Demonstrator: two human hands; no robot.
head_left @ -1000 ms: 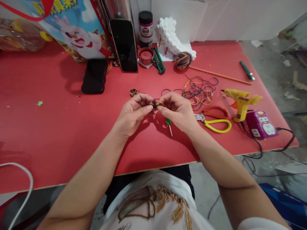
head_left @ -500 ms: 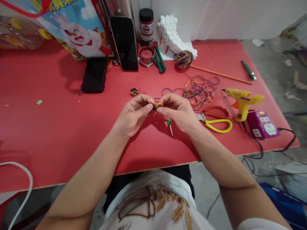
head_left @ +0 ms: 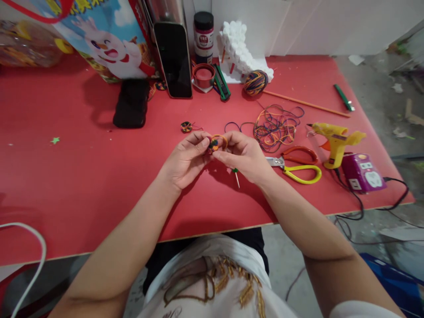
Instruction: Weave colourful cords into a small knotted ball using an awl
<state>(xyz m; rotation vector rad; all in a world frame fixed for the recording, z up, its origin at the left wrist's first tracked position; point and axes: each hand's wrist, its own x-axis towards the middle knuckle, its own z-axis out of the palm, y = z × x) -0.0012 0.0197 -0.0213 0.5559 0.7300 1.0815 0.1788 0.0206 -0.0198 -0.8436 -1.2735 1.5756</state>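
Between my two hands is a small multicoloured cord knot [head_left: 213,145], with an orange loop at its upper right. My left hand [head_left: 185,159] is closed, pinching the knot's left side between thumb and fingers. My right hand [head_left: 245,155] pinches its right side and the cord there. Just beyond my left hand lies a similar small cord piece [head_left: 186,127]. A loose tangle of multicoloured cord [head_left: 276,128] lies past my right hand. Partly under the right hand is a small tool with a green handle and thin metal shaft [head_left: 236,179].
Scissors [head_left: 300,174] with one red and one yellow handle lie right of my right hand, near a yellow glue gun [head_left: 336,141] and a purple power socket box [head_left: 364,172]. A cord ball [head_left: 255,82], upright phone [head_left: 172,59] and black case [head_left: 131,104] stand farther back.
The knot has been turned so more of its patterned face shows, and the orange loop now stands out wider. My hands have shifted only slightly.
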